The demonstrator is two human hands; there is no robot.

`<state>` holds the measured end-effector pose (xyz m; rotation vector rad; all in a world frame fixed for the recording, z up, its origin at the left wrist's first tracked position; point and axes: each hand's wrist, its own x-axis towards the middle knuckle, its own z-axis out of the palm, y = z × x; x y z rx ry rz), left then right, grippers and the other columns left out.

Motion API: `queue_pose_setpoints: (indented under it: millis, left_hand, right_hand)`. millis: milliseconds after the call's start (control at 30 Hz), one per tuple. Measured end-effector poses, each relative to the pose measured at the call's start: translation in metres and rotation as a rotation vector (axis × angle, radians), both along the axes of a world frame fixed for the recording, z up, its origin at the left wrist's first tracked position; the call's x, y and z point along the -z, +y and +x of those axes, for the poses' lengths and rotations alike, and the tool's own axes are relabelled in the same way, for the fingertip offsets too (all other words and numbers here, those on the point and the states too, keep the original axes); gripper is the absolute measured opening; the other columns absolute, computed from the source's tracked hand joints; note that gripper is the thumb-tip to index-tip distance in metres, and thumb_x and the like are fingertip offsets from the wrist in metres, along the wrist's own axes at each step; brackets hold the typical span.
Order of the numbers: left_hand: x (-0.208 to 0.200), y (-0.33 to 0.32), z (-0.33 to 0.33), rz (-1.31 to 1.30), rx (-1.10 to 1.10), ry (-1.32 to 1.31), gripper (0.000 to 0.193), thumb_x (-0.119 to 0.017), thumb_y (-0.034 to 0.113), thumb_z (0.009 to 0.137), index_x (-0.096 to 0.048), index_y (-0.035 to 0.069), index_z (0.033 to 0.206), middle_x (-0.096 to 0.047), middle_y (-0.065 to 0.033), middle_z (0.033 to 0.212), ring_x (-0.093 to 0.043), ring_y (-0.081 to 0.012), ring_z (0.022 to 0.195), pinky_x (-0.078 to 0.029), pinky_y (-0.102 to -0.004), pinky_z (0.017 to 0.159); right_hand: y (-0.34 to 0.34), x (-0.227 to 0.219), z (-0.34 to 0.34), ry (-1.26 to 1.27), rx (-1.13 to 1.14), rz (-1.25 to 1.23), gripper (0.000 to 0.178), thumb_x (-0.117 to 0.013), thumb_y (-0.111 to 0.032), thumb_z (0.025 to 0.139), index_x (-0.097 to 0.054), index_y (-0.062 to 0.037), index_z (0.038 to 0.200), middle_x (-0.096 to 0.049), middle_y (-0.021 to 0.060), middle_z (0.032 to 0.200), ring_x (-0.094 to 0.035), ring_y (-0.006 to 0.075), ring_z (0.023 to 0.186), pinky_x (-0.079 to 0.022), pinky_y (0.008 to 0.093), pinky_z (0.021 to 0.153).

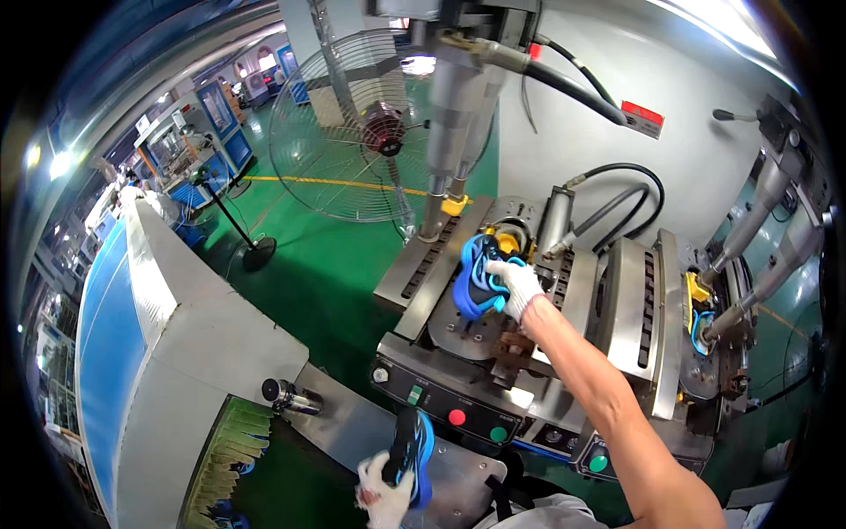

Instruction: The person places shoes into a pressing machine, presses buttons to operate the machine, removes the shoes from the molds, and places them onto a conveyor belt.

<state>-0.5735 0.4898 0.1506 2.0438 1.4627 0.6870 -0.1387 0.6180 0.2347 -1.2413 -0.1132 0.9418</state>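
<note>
My right hand [518,284], in a white glove, is closed on a blue and black shoe [476,280]. That shoe is over the left station of a metal press [456,339], in front of a yellow pad [508,242]; whether it touches the plate below I cannot tell. Low in the view, my gloved left hand [385,490] grips a second blue and black shoe [414,454] by its side, over the steel shelf [348,407]. The palm side of each hand is hidden.
A control panel with red and green buttons [456,417] runs along the press front. Left of the shelf stands a chute with a green strip curtain [231,450], shoes behind it. A metal flask [293,397] is beside it. Another shoe [702,331] sits in the right station. A caged fan [352,132] stands behind.
</note>
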Motion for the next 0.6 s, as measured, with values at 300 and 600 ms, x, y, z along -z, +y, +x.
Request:
queue_pose_setpoints:
  millis: [300,600]
  left_hand:
    - [0.108,-0.151,-0.066,-0.322,-0.594,0.427,0.061,-0.079,0.038,0.083,-0.059,0.017,0.137,-0.057,-0.0194,0.132,-0.059,-0.0422,0.115,-0.049,-0.0518,0.097]
    - [0.157,-0.151,-0.020,-0.198,-0.624,0.184,0.060,-0.080,0.028,0.079,-0.059,0.011,0.133,-0.056,-0.0242,0.128,-0.056,-0.0430,0.116,-0.046,-0.0529,0.098]
  right_hand:
    - [0.125,0.132,0.067,-1.245,-0.105,-1.036,0.023,-0.062,-0.028,0.081,-0.075,-0.0093,0.086,-0.074,0.0144,0.090,-0.072,0.0277,0.089,-0.056,0.0393,0.077]
    - [0.073,0.138,0.161,-1.183,-0.425,-0.474,0.028,-0.070,-0.021,0.085,-0.075,-0.0086,0.110,-0.073,0.0078,0.101,-0.069,0.0253,0.090,-0.054,0.0415,0.082]
